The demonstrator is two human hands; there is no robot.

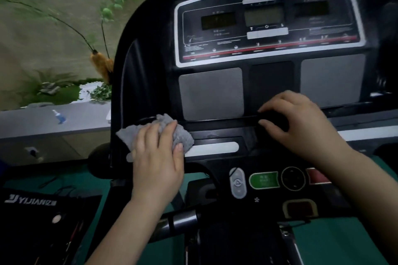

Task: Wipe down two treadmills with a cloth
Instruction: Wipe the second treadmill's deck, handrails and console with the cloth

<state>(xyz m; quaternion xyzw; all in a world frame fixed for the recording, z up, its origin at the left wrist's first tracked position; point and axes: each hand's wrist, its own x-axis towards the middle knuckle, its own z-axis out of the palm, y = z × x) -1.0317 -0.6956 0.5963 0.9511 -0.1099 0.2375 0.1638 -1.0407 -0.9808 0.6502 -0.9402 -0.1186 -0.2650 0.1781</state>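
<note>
My left hand (158, 157) presses the crumpled grey cloth (170, 133) on the black treadmill console's (271, 75) lower-left ledge, fingers grasping it. My right hand's fingers curl round the black crossbar (215, 119). Sweeping lower, I might bump the green start button (263, 179).

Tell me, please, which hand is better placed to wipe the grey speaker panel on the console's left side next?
The left hand. It already holds the grey cloth just below the left speaker panel. The right hand grips the black console bar and has no cloth.
</note>
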